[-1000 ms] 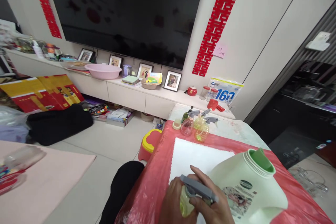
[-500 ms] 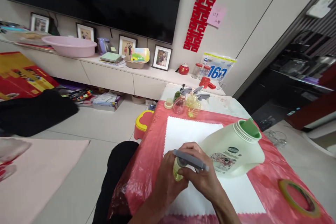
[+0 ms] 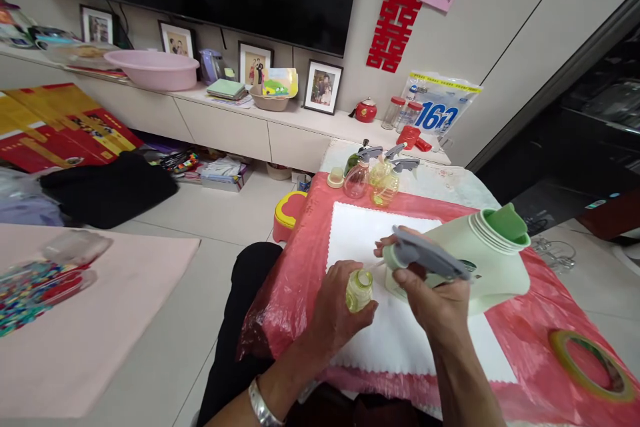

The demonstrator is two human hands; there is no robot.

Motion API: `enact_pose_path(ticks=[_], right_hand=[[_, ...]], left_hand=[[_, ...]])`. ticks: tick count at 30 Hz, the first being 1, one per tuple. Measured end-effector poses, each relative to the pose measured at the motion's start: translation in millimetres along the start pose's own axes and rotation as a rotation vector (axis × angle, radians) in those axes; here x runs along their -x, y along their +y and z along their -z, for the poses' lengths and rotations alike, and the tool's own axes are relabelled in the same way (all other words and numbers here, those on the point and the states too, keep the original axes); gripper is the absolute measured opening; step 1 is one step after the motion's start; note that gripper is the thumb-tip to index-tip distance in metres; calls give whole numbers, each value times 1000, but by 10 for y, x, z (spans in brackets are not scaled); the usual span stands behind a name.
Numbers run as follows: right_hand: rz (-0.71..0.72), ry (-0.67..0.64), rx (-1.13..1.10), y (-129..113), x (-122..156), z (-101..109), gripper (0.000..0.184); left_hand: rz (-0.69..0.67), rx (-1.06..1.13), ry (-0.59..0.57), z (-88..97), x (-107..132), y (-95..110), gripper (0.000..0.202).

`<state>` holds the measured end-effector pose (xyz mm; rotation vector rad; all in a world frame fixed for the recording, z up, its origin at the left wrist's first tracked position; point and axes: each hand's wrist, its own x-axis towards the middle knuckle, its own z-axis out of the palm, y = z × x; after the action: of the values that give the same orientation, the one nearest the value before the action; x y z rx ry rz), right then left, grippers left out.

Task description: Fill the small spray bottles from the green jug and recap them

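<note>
My left hand (image 3: 336, 310) is wrapped round a small yellow-green clear bottle (image 3: 359, 290), whose open mouth faces up. In my right hand (image 3: 435, 297) is a grey trigger spray head (image 3: 425, 255) with a pale collar, held apart from the bottle, up and to its right. A thin tube shows faintly between the two. Just behind my right hand a large pale green jug (image 3: 493, 280) stands on the white cloth (image 3: 385, 343), with a green piece (image 3: 509, 221) at its mouth. My right hand hides part of the jug.
Several spray bottles (image 3: 384, 187) and a small cup-like cap (image 3: 335, 177) stand at the table's far end. A tape roll (image 3: 593, 365) lies on the red plastic cover (image 3: 287, 293) at right. A yellow-topped stool (image 3: 290, 210) is left of the table.
The spray head has come off the bottle and moved up and right in my right hand. My left hand keeps the bottle, its mouth now uncovered. The view has shifted.
</note>
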<state>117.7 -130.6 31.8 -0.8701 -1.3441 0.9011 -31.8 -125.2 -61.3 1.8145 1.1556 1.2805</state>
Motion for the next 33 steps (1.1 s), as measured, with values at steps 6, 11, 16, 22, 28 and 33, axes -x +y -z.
enact_pose_path(ticks=[6, 11, 16, 22, 28, 33], right_hand=[[238, 135, 15, -511, -488, -110, 38], [330, -71, 743, -244, -1032, -153, 31], [-26, -396, 1135, 627, -1192, -231, 26], [-281, -462, 1260, 1210, -949, -244, 38], [-288, -391, 1114, 1220, -825, -163, 40], [-244, -307, 851, 870, -701, -163, 61]], left_hand=[[-31, -46, 50, -73, 31, -91, 60], [-60, -47, 49, -76, 29, -86, 64], [6, -26, 32, -95, 33, -85, 63], [11, 6, 23, -103, 40, -87, 64], [13, 20, -1, -67, 45, -70, 61], [28, -3, -2, -46, 43, -49, 60]])
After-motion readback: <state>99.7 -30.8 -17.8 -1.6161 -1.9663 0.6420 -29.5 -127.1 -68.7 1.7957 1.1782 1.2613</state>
